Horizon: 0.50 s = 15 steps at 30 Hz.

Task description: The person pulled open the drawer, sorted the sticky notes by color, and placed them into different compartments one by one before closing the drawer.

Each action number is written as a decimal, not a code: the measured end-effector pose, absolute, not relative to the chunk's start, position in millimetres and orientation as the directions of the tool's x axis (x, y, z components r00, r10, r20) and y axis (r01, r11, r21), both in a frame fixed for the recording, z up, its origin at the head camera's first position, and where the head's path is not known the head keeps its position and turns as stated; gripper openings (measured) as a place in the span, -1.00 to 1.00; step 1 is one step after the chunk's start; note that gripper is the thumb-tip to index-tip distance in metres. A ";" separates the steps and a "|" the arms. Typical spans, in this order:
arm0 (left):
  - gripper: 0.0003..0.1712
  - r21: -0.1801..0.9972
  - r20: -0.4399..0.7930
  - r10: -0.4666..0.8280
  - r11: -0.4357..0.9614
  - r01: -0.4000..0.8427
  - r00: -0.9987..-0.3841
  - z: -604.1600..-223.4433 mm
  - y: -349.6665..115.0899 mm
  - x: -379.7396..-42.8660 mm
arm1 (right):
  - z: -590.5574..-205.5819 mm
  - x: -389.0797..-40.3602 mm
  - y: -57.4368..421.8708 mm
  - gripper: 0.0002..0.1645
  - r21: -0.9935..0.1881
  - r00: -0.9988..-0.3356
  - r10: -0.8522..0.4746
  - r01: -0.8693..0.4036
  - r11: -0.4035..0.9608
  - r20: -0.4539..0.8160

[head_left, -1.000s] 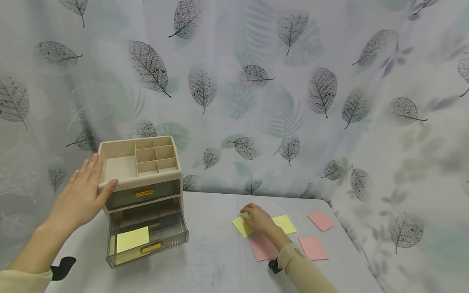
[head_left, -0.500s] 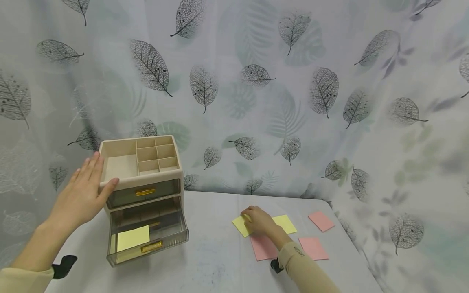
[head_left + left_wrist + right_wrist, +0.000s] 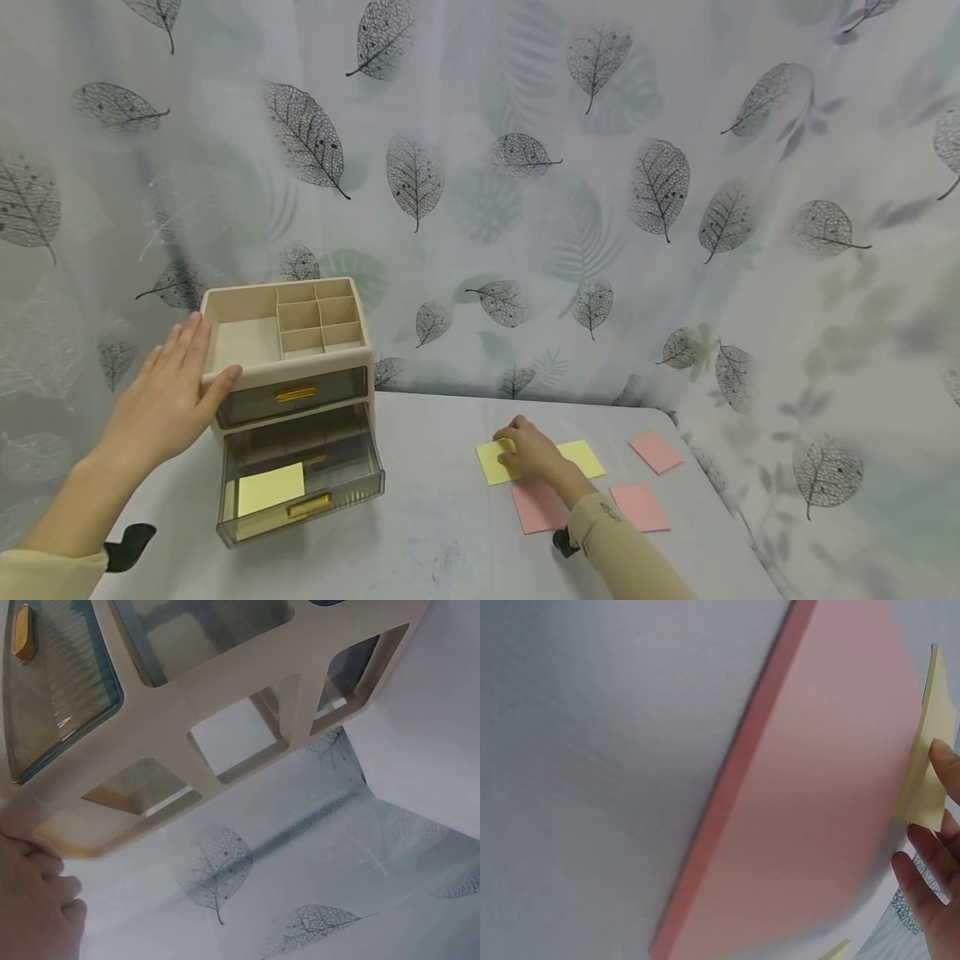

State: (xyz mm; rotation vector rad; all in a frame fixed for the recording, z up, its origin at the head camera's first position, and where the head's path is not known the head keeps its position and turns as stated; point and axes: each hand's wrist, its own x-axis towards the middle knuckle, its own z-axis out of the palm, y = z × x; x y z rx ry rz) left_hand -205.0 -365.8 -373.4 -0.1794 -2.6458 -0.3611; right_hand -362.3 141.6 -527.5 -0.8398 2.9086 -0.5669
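My left hand [image 3: 161, 396] rests against the left edge of a beige desktop drawer organizer [image 3: 288, 367], fingers straight along its side and thumb over the front rim. Its lower smoky-clear drawer [image 3: 360, 487] is pulled out, with a yellow sticky note pad [image 3: 272, 490] inside. On the right, my right hand [image 3: 534, 454] pinches another yellow sticky note pad [image 3: 492, 463] between thumb and fingers. In the right wrist view, the thumb lies on that pad's face [image 3: 928, 787]. A large pink sticky note pad [image 3: 817, 772] lies just below this hand on the table.
A further yellow pad [image 3: 581, 458] lies right of my right hand. Two pink pads, one nearer [image 3: 640, 507] and one farther back [image 3: 656, 452], lie to the right on the white table [image 3: 435, 533]. A leaf-print curtain [image 3: 465, 208] hangs behind.
The yellow pad under my right hand has turned slightly, its left edge now more upright in view. My left hand and the open drawer have stayed put.
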 end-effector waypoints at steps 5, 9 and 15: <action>-0.07 0.223 0.462 0.066 0.956 0.188 -0.884 -373.4 -366.5 -205.5 | -528.0 -362.3 141.8 -0.64 -0.383 -0.867 -0.488 -0.486 0.786 0.100; -0.06 0.220 0.461 0.065 0.958 0.185 -0.885 -373.9 -366.6 -205.9 | -529.3 -362.4 142.2 -0.73 -0.388 -0.886 -0.447 -0.459 0.800 0.126; -0.06 0.211 0.462 0.068 0.960 0.184 -0.885 -374.4 -366.3 -206.0 | -527.7 -361.0 143.8 -0.89 -0.402 -0.889 -0.411 -0.458 0.793 0.203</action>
